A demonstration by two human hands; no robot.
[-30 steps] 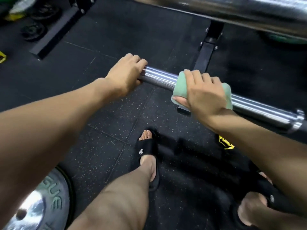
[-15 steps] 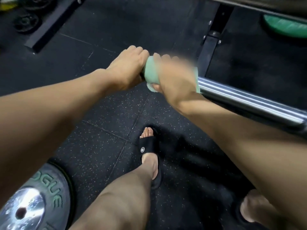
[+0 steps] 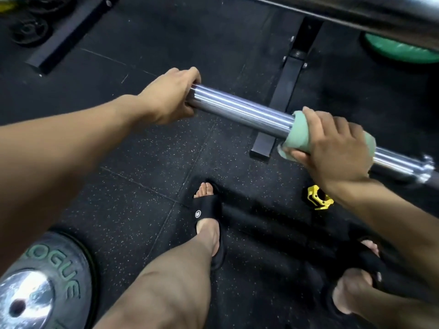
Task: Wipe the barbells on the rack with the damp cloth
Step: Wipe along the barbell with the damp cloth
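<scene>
While the barbell sleeve (image 3: pixel 240 110) is gripped at its free end by the left hand (image 3: pixel 169 97), one green cloth (image 3: pixel 299 132) is clasped around it near the collar (image 3: pixel 426 168) by the right hand (image 3: pixel 337 150), bare chrome lying between both hands.

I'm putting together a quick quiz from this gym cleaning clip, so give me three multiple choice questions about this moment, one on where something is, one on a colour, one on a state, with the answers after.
1. Where does the yellow collar clamp lie?
A. on the floor below the right wrist
B. on the bar sleeve
C. on top of the weight plate

2. What colour is the cloth?
A. white
B. pale green
C. red

3. How does the left hand stand?
A. hanging free
B. flat on the floor
C. curled round the end of the barbell sleeve

Answers:
1. A, it sits on the black rubber floor, apart from the bar.
2. B, the cloth wrapped round the sleeve under the right hand is pale green.
3. C, its fingers wrap over the sleeve's end in a closed grip.
</scene>
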